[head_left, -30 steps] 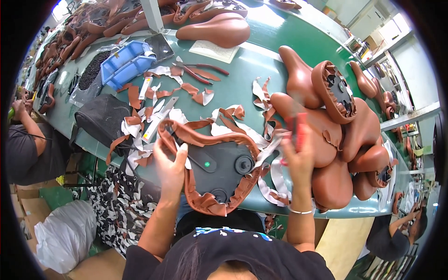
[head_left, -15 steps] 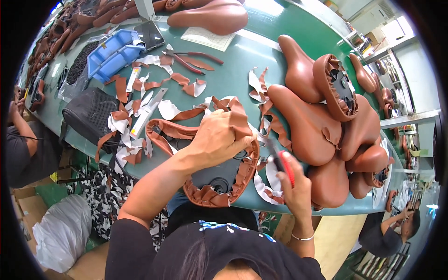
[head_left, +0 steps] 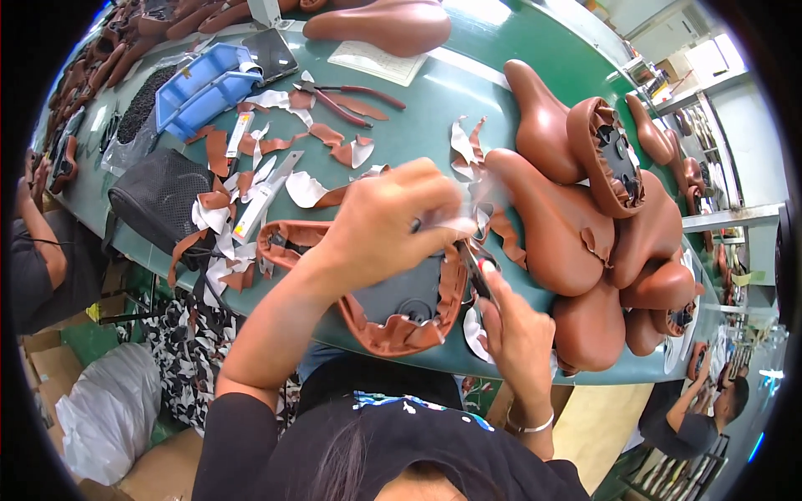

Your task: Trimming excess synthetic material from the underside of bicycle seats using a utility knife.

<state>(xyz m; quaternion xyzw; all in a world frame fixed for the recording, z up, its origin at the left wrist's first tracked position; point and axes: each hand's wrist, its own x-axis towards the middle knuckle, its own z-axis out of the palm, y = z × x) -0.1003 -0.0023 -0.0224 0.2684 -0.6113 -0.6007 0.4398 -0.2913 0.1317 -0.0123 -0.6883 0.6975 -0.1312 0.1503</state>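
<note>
Green table (head_left: pixel 468 92), near edge: left hand (head_left: pixel 388 221) grips upturned saddle (head_left: pixel 393 301); right hand (head_left: pixel 518 330) grips cutter (head_left: pixel 478 271) beside it.

Bicycle-saddle assembly workshop: long green workbench (head_left: pixel 468 92), pile of brown finished saddles (head_left: pixel 585 242), leather offcuts (head_left: pixel 234 192), blue parts tray (head_left: pixel 200 83), pliers (head_left: pixel 334 96), co-workers seated alongside.

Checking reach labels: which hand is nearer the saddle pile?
Right. The right hand is just below the saddle pile, close beside it. The left hand is farther from the pile, pressing on the upturned saddle.
</note>
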